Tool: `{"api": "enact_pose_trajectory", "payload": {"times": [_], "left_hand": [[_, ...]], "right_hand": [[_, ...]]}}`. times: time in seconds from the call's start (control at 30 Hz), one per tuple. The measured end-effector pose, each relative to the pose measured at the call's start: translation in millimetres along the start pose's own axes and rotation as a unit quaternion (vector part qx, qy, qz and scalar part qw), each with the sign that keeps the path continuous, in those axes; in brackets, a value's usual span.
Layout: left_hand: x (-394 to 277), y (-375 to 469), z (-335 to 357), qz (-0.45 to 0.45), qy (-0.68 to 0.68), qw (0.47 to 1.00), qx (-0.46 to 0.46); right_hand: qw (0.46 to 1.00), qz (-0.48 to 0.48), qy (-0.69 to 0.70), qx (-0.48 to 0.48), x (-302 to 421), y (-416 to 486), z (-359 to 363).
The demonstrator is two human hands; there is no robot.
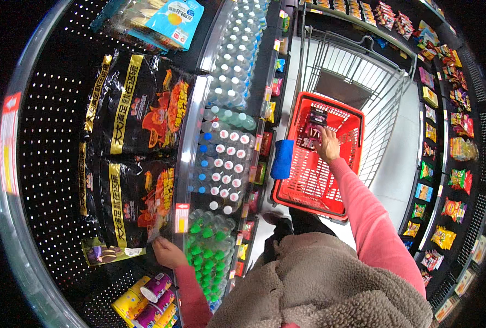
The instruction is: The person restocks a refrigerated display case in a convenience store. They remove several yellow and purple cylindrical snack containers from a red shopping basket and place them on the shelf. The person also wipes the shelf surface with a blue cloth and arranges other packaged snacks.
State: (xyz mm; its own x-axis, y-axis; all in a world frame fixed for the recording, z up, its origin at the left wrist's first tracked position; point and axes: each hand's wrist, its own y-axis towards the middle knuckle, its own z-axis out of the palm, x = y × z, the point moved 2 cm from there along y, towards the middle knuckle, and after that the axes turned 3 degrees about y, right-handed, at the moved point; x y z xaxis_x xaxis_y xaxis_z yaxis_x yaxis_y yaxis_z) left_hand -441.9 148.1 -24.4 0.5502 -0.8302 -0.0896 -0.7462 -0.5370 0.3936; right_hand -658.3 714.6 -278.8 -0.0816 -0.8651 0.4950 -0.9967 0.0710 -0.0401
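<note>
My right hand [327, 144] reaches into a red plastic shopping basket [351, 192] with its fingers on small dark packages [311, 133] near the basket's upper left part. Whether it grips one is hard to tell. A blue cloth [283, 159] hangs over the basket's left rim. On the shelf at left, my left hand [168, 253] is at the lower corner of a large black snack bag [122, 205], fingers bent against its edge; their hold is partly hidden. Another large black bag [124, 102] lies beside it. A green box [107, 252] lies partly under the lower bag.
A wire shopping cart [384, 94] stands beyond the basket. Rows of bottles [226, 164] fill the shelf between my arms. Purple and yellow canisters [156, 287] lie at lower left, a blue snack bag [177, 20] at the top. Shelves at right hold small snack packets [444, 237].
</note>
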Motion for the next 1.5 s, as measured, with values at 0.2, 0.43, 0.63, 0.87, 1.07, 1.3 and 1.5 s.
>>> {"api": "enact_pose_trajectory", "payload": {"times": [0.2,0.43,0.63,0.87,1.07,1.3,1.5], "left_hand": [[15.7,-4.2,1.8,-0.03,0.062,0.997,0.043],[24.5,-10.1,4.1,-0.023,0.076,0.996,0.03],[4.9,-7.0,0.7,0.0,0.039,0.999,-0.032],[-7.6,-6.2,-5.2,0.0,0.029,0.999,-0.023],[-15.7,-3.1,-7.5,0.014,0.014,0.999,-0.026],[-22.3,1.7,-13.4,0.0,-0.019,1.0,0.006],[-27.5,4.9,-28.7,0.004,-0.078,0.997,-0.016]], "right_hand": [[0.993,0.022,-0.081,0.079,-27.7,44.5,34.8],[0.99,0.031,-0.073,0.12,-50.6,46.1,51.1],[0.984,0.046,-0.16,0.07,-53.8,17.3,60.6],[0.986,0.069,-0.146,0.038,-45.8,-14.9,30.5],[0.991,0.119,0.035,0.04,-47.0,-54.3,-24.7],[0.978,0.023,0.207,0.015,43.8,-91.7,-141.3],[0.944,-0.047,0.304,0.119,178.6,-95.9,-208.1]]}}
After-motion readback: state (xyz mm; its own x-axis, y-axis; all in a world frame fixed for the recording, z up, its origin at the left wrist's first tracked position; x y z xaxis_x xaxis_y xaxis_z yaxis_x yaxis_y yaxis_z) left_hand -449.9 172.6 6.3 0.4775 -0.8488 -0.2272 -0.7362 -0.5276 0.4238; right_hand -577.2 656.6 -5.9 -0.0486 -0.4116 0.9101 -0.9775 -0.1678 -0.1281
